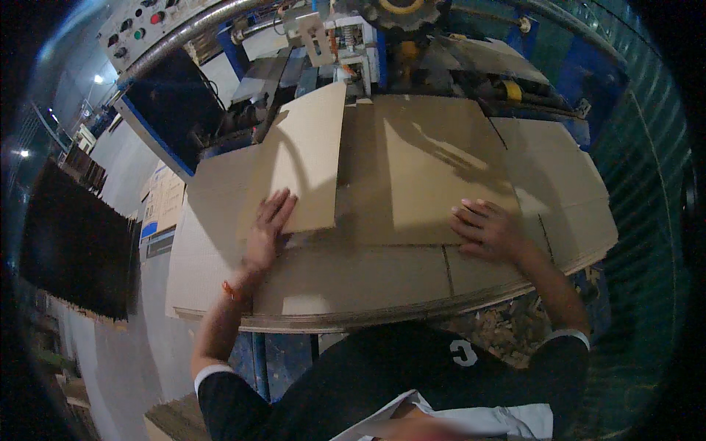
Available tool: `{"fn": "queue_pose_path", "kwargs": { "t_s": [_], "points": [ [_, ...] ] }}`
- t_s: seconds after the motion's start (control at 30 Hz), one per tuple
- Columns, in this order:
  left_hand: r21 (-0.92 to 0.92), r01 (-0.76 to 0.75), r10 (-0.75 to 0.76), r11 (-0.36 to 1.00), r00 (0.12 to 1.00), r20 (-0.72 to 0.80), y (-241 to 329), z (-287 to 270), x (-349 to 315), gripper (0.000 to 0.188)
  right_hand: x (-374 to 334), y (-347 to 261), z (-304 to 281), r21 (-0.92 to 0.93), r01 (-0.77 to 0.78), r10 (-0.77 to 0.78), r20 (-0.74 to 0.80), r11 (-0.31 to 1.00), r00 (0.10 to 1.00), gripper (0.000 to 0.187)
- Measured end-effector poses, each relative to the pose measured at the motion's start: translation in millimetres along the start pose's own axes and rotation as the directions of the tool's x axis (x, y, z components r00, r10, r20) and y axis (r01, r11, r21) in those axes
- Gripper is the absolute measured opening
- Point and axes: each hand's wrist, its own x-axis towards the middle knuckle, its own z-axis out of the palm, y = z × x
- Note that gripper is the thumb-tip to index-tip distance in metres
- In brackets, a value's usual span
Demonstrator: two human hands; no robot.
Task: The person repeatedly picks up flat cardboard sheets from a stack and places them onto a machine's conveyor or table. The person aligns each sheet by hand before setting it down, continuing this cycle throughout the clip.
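A folded brown cardboard sheet (445,169) lies in front of me, its left panel (305,158) tilted up along the inner edge. My left hand (270,228) rests flat on the lower left of that raised panel, fingers stretched out. On the lower right of the sheet lies my right hand (485,231), its fingers extended and slightly spread. Beneath the folded sheet is a stack of flat cardboard blanks (353,283) with dark slots cut in them. The sheet's far edge reaches the front of a machine (357,48).
A panel with coloured buttons (140,33) is at the far left, beside a metal bar (198,33). Cardboard scraps (507,327) lie below the stack at right. A dark upright stack (73,239) stands left, near a printed carton (163,202). Green corrugated wall (651,220) runs along the right.
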Motion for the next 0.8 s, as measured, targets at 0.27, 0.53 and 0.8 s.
{"fn": "queue_pose_path", "kwargs": {
  "t_s": [0.27, 0.53, 0.8],
  "points": [
    [0.042, -0.055, 0.059, 0.998, 0.993, -0.098, -11, 38, 62, 0.07, 38, 80, 7, -0.005, -0.233, 0.232, 0.141, 0.972, 0.963, 0.054],
    [0.394, 0.343, -0.325, 0.853, 0.939, -0.113, -31, 58, 119, 0.08, 80, 59, 34, -0.364, -0.568, 0.603, -0.02, 0.738, 0.797, 0.049],
    [0.099, 0.492, -0.367, 0.865, 0.755, -0.544, -3, -23, -40, 0.084, -27, -7, -38, 0.342, -0.649, 0.673, 0.061, 0.68, 0.737, 0.054]
  ]
}}
